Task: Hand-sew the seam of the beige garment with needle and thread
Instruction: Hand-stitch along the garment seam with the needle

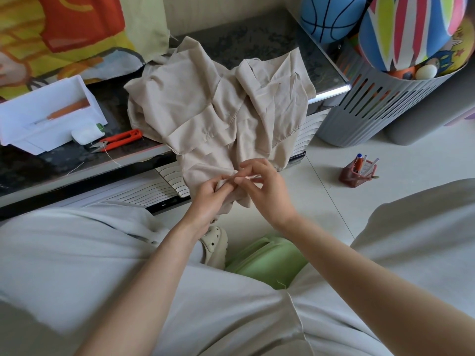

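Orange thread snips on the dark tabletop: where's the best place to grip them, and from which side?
Grip the orange snips by the orange handle, coming from above on the right. They lie flat, metal tips pointing left toward the white box, so the handle end is the clear one.

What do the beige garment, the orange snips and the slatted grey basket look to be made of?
Beige garment: thin woven cloth, matte; it creases softly and shows stitched edges. Orange snips: probably plastic handles with small metal blades, the tips dull grey. Grey basket: likely moulded plastic, matte, with even vertical slots.
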